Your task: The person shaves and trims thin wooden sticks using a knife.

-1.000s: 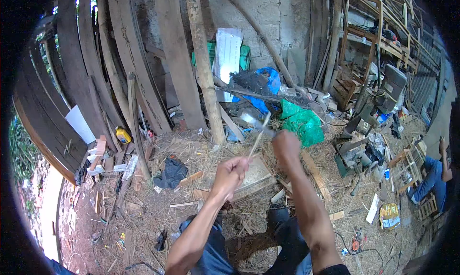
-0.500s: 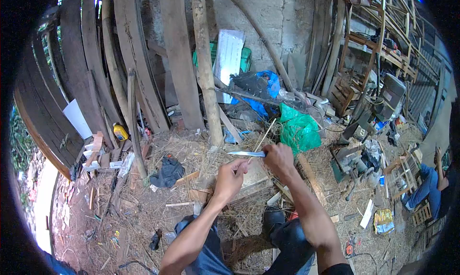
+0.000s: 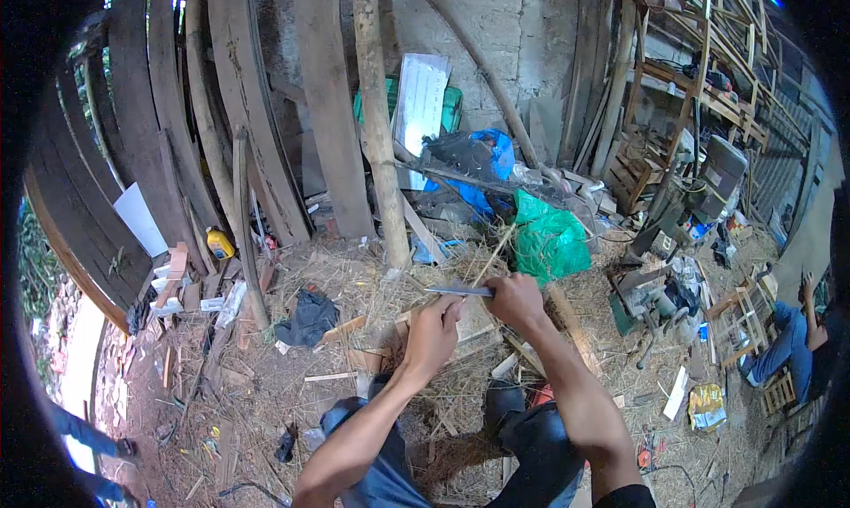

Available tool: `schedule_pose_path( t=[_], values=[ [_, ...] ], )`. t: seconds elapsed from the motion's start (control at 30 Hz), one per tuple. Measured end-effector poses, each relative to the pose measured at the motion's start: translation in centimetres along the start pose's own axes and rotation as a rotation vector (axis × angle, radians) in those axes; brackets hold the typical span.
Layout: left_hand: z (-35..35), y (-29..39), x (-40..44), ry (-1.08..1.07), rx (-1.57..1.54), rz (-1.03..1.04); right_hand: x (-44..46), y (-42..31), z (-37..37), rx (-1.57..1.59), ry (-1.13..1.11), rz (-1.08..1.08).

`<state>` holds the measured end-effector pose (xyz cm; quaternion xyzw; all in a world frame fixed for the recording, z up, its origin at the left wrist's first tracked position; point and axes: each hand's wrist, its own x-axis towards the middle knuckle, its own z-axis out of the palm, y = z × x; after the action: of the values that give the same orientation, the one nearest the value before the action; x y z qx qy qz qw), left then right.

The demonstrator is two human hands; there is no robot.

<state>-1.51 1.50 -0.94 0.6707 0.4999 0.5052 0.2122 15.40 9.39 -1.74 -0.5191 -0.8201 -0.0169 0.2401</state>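
Note:
A knife (image 3: 459, 290) is held in my right hand (image 3: 516, 299), its blade pointing left and lying nearly level. My left hand (image 3: 433, 333) is closed just below the blade, on a thin wooden strip (image 3: 496, 254). From the fingers the strip slants up and to the right, passing by the blade. Whether the edge is touching the strip cannot be made out. Both hands are above the straw-strewn ground, in front of my knees. The lower end of the strip is hidden by my hands.
Beyond the hands are a green plastic bag (image 3: 551, 242) and a wooden post (image 3: 381, 136). A black bag (image 3: 307, 318) lies to the left. On the right stands a dark metal machine (image 3: 651, 286), with a seated person (image 3: 786, 340) past it. Another person's legs (image 3: 88, 442) show at lower left.
My left hand has turned and its thumb has moved in closer to the knife. The blade has tipped slightly and looks darker. Another person's legs have come in at lower left.

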Motion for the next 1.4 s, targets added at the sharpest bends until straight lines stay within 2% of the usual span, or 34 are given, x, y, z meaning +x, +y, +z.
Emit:
schedule_pose_path(
  t=[0.07, 0.13, 0.2, 0.27, 0.33, 0.4, 0.47, 0.53, 0.57, 0.63, 0.67, 0.73, 0.8, 0.87, 0.9, 1.0, 1.07, 1.2, 1.27, 1.33, 1.37, 1.4],
  values=[
    [-0.5, 0.5, -0.1, 0.02, 0.021, 0.033, 0.7, -0.3, -0.4, -0.046, -0.022, 0.099],
    [-1.2, 1.4, -0.5, -0.006, 0.067, -0.042, 1.1, 2.1, 0.2, -0.067, 0.063, 0.332],
    [-1.3, 1.9, -2.1, -0.037, 0.07, -0.023, 0.9, 5.9, -1.1, -0.091, 0.092, 0.596],
    [-1.7, 1.7, -2.4, -0.066, 0.084, 0.001, -1.6, 8.9, -0.1, -0.141, 0.174, 0.604],
    [-1.5, 1.0, -1.9, -0.03, 0.034, -0.127, -2.0, 9.1, -0.1, -0.203, 0.25, 0.597],
    [-1.3, -0.6, -1.0, -0.047, -0.002, -0.159, -1.2, 7.4, -1.8, 0.12, 0.265, 0.751],
    [-1.0, -1.4, 0.0, 0.019, -0.089, -0.088, -0.3, 5.5, -2.5, 0.176, 0.284, 0.748],
    [-0.5, -2.1, 0.3, 0.051, -0.106, -0.053, -0.4, 2.8, -3.0, 0.463, 0.194, 0.549],
    [-0.2, -2.3, 0.3, 0.045, -0.111, -0.06, -0.2, 2.1, -2.6, 0.463, 0.191, 0.548],
    [0.2, -2.2, 0.2, 0.043, -0.117, -0.068, 0.1, 0.8, -2.1, 0.435, 0.083, 0.339],
    [0.2, -2.2, 0.3, 0.033, -0.129, -0.075, 0.0, 0.1, -1.8, 0.437, 0.08, 0.335],
    [-0.3, -1.5, 0.3, 0.026, -0.137, -0.087, -0.5, -1.5, -1.9, 0.128, 0.112, 0.062],
    [-0.8, -0.5, 0.4, -0.095, -0.159, -0.223, -0.1, -2.1, -1.8, 0.051, 0.025, 0.056],
    [-0.1, -1.4, 0.2, -0.059, -0.143, -0.15, 0.2, -1.5, -0.4, -0.038, -0.013, 0.018],
    [0.0, -1.4, 0.0, -0.018, -0.131, -0.079, 0.2, -1.4, 0.0, -0.034, -0.015, 0.025],
    [-0.2, -1.0, 0.1, -0.002, -0.155, -0.127, 1.4, -0.1, 0.5, -0.118, 0.091, 0.108],
    [-1.0, 1.1, -1.6, -0.046, -0.122, -0.146, 2.1, 3.3, -0.2, -0.094, 0.105, 0.528],
    [-1.9, 1.2, -1.6, -0.137, -0.091, -0.154, 0.1, 5.1, 0.1, -0.065, 0.146, 0.592],
    [-1.0, -0.6, -0.8, -0.098, -0.157, -0.104, -0.3, 5.5, 0.3, -0.09, 0.174, 0.642],
    [-1.2, -0.2, 0.3, -0.129, -0.466, -0.244, 0.8, 6.4, -0.1, 0.192, 0.258, 0.746],
    [-1.4, 0.2, 0.3, -0.153, -0.66, -0.377, 0.7, 6.3, 0.1, 0.187, 0.259, 0.737],
    [-1.5, 0.2, 0.6, -0.145, -0.665, -0.376, 0.2, 5.0, -0.2, 0.225, 0.225, 0.649]
  ],
)
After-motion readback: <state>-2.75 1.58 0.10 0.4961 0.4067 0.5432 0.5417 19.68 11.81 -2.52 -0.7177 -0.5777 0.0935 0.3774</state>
